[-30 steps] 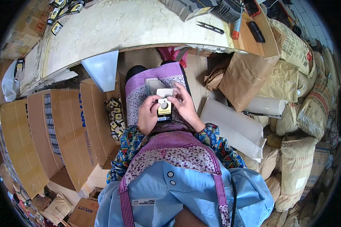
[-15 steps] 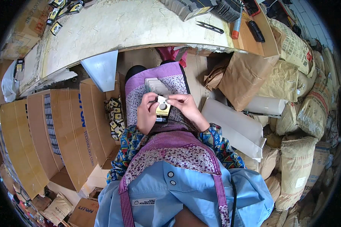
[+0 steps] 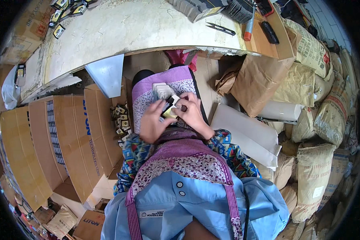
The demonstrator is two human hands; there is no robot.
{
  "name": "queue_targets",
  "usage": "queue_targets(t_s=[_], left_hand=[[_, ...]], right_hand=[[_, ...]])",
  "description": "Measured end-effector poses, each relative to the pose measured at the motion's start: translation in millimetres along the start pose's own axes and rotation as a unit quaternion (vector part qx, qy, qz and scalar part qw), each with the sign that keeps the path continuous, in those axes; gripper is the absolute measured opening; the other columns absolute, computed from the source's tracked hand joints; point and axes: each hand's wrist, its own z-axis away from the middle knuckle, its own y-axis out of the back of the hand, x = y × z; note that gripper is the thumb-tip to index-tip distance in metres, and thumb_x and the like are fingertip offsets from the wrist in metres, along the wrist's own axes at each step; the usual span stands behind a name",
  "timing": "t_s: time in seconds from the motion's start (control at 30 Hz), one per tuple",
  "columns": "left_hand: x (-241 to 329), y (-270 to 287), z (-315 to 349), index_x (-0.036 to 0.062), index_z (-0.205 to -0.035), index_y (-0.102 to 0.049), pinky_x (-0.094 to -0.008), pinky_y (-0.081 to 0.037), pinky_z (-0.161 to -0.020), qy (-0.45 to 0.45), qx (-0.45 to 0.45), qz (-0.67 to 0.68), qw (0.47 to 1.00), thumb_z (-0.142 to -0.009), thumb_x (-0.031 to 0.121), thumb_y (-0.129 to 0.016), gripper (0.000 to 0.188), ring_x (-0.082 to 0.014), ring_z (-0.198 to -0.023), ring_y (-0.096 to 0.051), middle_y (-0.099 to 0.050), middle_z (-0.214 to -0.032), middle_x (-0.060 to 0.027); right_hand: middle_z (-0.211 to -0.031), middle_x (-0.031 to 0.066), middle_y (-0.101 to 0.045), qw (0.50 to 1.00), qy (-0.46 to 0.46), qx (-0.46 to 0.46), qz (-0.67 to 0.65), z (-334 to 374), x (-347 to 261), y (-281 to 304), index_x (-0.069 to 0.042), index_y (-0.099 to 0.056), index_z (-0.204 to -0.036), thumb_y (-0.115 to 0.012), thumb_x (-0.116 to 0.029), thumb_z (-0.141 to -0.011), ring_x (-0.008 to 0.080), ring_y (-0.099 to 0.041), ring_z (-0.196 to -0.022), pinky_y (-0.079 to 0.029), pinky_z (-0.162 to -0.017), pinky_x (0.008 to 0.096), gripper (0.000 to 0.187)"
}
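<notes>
Over my lap, both hands hold a small folding carton (image 3: 171,109) in black, yellow and white, tilted. My left hand (image 3: 153,122) grips its left side, fingers on top and thumb at the lower edge. My right hand (image 3: 191,115) pinches the right side with bent fingers, which hide part of the carton. Just beyond the hands, a stack of flat pale cards (image 3: 161,90) lies on the purple flowered apron (image 3: 142,94) across my knees.
At my left stands an open cardboard box (image 3: 102,128) with several small cartons (image 3: 121,118) in it. A worktable (image 3: 144,32) spans the front, with thread snips (image 3: 221,28) and stacked dark cards (image 3: 200,9). Paper sacks (image 3: 314,176) crowd the right.
The carton has turned from facing me upright to a tilt, showing its dark side. My right hand has moved slightly left and curled round it; the left hand has shifted a little.
</notes>
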Motion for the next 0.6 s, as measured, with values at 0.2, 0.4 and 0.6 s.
queue_targets(t_s=[0.2, 0.4, 0.6], left_hand=[[9.7, -21.8, -3.9, 0.0009, -0.116, -0.051, -0.0422, -0.05, -0.068, 0.131, 0.005, 0.069, 0.989, -0.077, 0.023, -0.067, 0.047, -0.0389, -0.086, -0.06, -0.058, -0.104, -0.0225], [11.3, -23.9, -6.3, 0.0013, -0.116, -0.05, -0.0285, -0.049, -0.072, 0.251, 0.036, 0.443, 0.86, -0.086, -0.002, -0.051, 0.03, -0.021, -0.085, -0.064, -0.063, -0.093, -0.0163], [8.6, -20.5, -4.7, -0.0024, -0.111, -0.049, -0.0237, -0.047, -0.074, 0.246, -0.02, 0.434, 0.867, -0.085, -0.005, -0.051, 0.026, -0.0158, -0.088, -0.061, -0.06, -0.094, -0.0123]], right_hand=[[-0.09, 0.0016, -0.056, 0.917, -0.146, -0.159, -0.334, 3.4, 3.5, 0.4, -0.002, -0.058, -0.092, -0.064, -0.007, -0.083, 0.0065, -0.052, -0.083, -0.042, -0.072, 0.0198, 0.011], [-0.095, 0.0027, -0.057, 0.931, -0.137, -0.021, -0.337, 1.2, -4.9, -1.8, -0.002, -0.055, -0.104, -0.054, -0.011, -0.091, 0.0122, -0.052, -0.087, -0.041, -0.082, 0.0249, 0.016], [-0.091, 0.0033, -0.06, 0.921, -0.14, 0.004, -0.363, -1.7, -5.5, 2.3, -0.001, -0.059, -0.103, -0.056, -0.009, -0.09, 0.0126, -0.053, -0.089, -0.041, -0.083, 0.0251, 0.016]])
